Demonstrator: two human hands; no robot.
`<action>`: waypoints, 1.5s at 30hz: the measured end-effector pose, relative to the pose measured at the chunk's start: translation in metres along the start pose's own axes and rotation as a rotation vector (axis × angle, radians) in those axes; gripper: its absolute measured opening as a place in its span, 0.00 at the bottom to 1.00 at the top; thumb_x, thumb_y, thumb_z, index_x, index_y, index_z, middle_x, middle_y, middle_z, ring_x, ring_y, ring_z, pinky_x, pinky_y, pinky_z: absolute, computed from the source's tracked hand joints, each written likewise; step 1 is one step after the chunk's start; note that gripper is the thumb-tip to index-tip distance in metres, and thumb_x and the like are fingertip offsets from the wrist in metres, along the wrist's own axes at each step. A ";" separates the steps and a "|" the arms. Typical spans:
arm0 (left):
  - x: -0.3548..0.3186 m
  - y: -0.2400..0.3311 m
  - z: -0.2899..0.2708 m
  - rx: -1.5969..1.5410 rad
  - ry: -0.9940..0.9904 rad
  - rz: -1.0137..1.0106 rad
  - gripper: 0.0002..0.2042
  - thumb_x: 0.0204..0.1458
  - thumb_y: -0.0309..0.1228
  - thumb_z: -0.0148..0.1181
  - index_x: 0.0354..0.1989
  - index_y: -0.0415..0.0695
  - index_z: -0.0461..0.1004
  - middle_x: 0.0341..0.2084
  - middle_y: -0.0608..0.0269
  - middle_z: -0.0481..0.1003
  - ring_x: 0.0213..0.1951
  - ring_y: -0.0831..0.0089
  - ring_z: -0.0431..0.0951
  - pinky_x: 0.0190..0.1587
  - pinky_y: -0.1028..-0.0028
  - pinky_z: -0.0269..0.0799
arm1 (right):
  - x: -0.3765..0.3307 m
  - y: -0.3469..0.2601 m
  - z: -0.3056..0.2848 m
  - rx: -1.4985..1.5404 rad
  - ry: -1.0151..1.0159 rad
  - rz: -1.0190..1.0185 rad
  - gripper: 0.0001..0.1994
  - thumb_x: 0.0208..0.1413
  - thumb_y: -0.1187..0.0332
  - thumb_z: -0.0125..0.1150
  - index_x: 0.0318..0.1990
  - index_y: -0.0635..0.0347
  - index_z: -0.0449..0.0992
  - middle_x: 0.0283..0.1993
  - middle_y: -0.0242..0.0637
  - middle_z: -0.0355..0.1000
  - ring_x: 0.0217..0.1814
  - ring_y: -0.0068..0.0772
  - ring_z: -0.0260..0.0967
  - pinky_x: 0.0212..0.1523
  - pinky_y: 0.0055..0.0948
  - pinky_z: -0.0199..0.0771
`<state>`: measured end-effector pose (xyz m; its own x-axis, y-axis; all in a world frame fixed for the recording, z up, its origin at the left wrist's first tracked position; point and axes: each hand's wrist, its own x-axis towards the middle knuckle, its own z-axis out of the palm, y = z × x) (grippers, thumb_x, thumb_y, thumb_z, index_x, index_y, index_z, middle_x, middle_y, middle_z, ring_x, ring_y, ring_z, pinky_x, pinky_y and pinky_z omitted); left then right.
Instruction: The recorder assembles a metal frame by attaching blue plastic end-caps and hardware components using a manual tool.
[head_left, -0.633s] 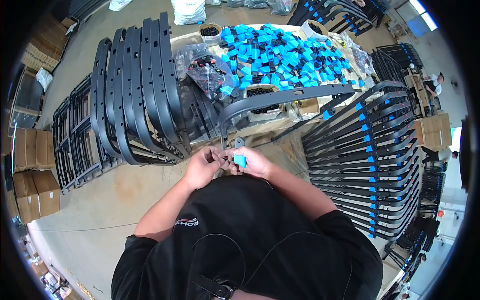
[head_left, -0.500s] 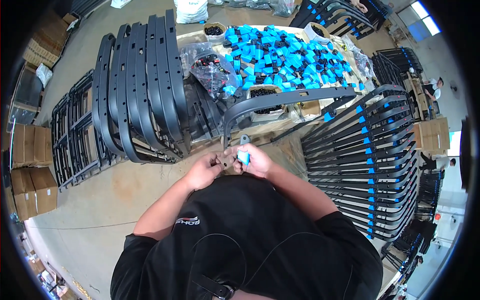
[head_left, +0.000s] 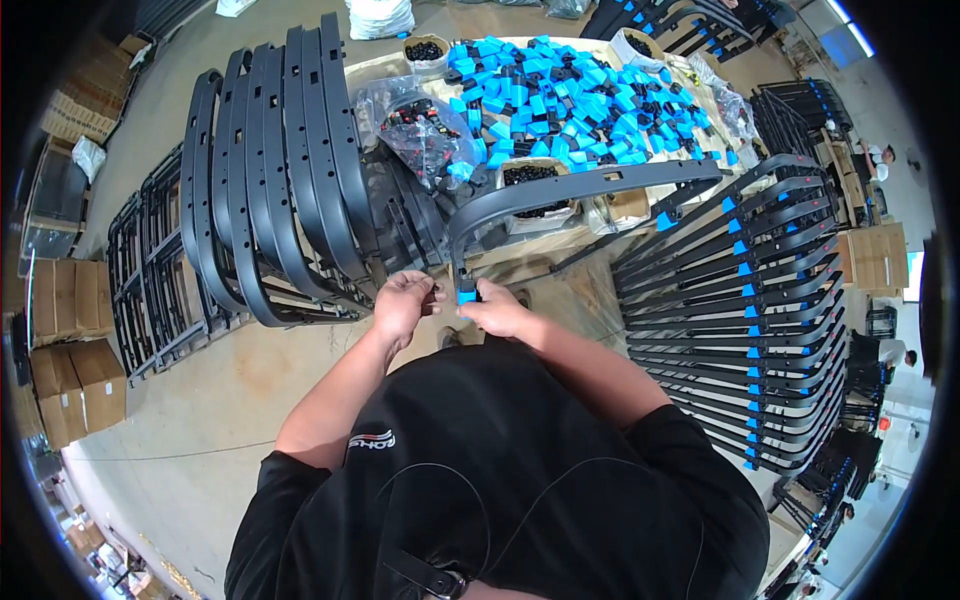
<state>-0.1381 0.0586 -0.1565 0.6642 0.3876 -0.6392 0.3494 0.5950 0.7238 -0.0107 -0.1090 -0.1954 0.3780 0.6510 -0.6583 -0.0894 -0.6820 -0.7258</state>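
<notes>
On the concrete floor (head_left: 200, 400), a table (head_left: 385, 70) bears loose blue plastic clips (head_left: 570, 100) — both hands, left hand (head_left: 402, 303) and right hand (head_left: 497, 310), pinch one blue clip (head_left: 466, 296) onto a curved black bar (head_left: 580, 185).

Both forearms reach forward and meet; left hand (head_left: 402, 303) curls loosely, fingers bent inward, right hand (head_left: 497, 310) closed in a pinch just beside it

A heap of blue plastic caps (head_left: 575, 95) covers the table (head_left: 395, 70). Brown cardboard boxes (head_left: 65, 340) stand stacked on the floor (head_left: 200, 400) at left.
</notes>
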 end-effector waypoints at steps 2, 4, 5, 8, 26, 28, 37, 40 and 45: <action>0.011 -0.004 -0.002 -0.079 0.028 -0.002 0.06 0.65 0.27 0.55 0.45 0.39 0.69 0.36 0.57 0.78 0.35 0.68 0.82 0.35 0.70 0.80 | -0.003 0.000 0.002 -0.035 0.063 -0.173 0.25 0.49 0.57 0.71 0.47 0.67 0.73 0.41 0.49 0.77 0.43 0.41 0.77 0.44 0.39 0.75; 0.019 -0.005 0.000 -0.084 0.034 -0.009 0.06 0.64 0.28 0.57 0.44 0.39 0.70 0.35 0.59 0.78 0.36 0.68 0.83 0.35 0.69 0.80 | 0.001 0.000 0.002 -0.072 0.066 -0.170 0.26 0.48 0.56 0.71 0.48 0.67 0.73 0.44 0.51 0.77 0.45 0.44 0.77 0.47 0.39 0.75; 0.021 -0.004 0.003 -0.084 0.046 -0.011 0.06 0.63 0.27 0.58 0.44 0.40 0.71 0.35 0.60 0.78 0.35 0.69 0.82 0.34 0.71 0.78 | 0.003 0.001 0.001 -0.117 0.071 -0.168 0.26 0.48 0.56 0.71 0.49 0.66 0.73 0.46 0.52 0.78 0.48 0.46 0.77 0.49 0.39 0.75; 0.028 -0.007 0.005 -0.014 0.067 0.004 0.05 0.61 0.26 0.61 0.42 0.40 0.72 0.34 0.62 0.78 0.32 0.72 0.79 0.33 0.74 0.75 | 0.002 0.000 -0.001 -0.175 0.062 -0.215 0.29 0.48 0.55 0.72 0.53 0.64 0.73 0.48 0.53 0.77 0.51 0.48 0.76 0.53 0.40 0.74; 0.013 0.003 0.013 -0.123 -0.053 -0.045 0.05 0.64 0.27 0.56 0.43 0.38 0.73 0.32 0.61 0.77 0.31 0.74 0.78 0.36 0.76 0.77 | 0.004 -0.012 -0.023 -0.156 -0.007 -0.185 0.35 0.38 0.56 0.76 0.54 0.69 0.74 0.46 0.54 0.78 0.51 0.47 0.77 0.53 0.37 0.74; 0.012 0.003 0.011 -0.108 -0.066 -0.078 0.08 0.65 0.30 0.56 0.45 0.38 0.74 0.30 0.63 0.76 0.29 0.76 0.77 0.33 0.78 0.75 | 0.003 -0.013 -0.025 -0.148 0.008 -0.197 0.34 0.38 0.56 0.76 0.53 0.69 0.75 0.45 0.53 0.78 0.49 0.46 0.77 0.53 0.37 0.75; 0.011 0.002 0.015 -0.120 -0.097 -0.037 0.07 0.65 0.31 0.55 0.35 0.42 0.72 0.27 0.66 0.74 0.25 0.79 0.70 0.28 0.79 0.67 | 0.016 -0.003 -0.021 0.008 -0.007 -0.192 0.31 0.40 0.57 0.77 0.51 0.66 0.76 0.41 0.46 0.79 0.44 0.37 0.78 0.49 0.33 0.76; 0.007 0.005 0.019 -0.130 -0.152 -0.031 0.07 0.65 0.30 0.55 0.35 0.42 0.73 0.26 0.67 0.73 0.25 0.79 0.69 0.29 0.79 0.66 | 0.018 0.002 -0.018 0.051 0.000 -0.225 0.31 0.41 0.57 0.77 0.52 0.66 0.76 0.42 0.45 0.79 0.44 0.35 0.77 0.49 0.33 0.76; 0.014 0.004 0.018 -0.114 -0.112 -0.040 0.07 0.64 0.30 0.56 0.33 0.42 0.73 0.26 0.67 0.73 0.25 0.80 0.69 0.28 0.79 0.65 | 0.021 0.003 -0.012 0.049 0.048 -0.211 0.29 0.42 0.58 0.77 0.51 0.65 0.76 0.42 0.43 0.79 0.43 0.32 0.76 0.49 0.31 0.75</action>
<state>-0.1155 0.0537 -0.1574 0.7230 0.2854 -0.6292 0.3035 0.6869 0.6603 0.0080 -0.1018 -0.2087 0.4360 0.7603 -0.4814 -0.0479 -0.5146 -0.8561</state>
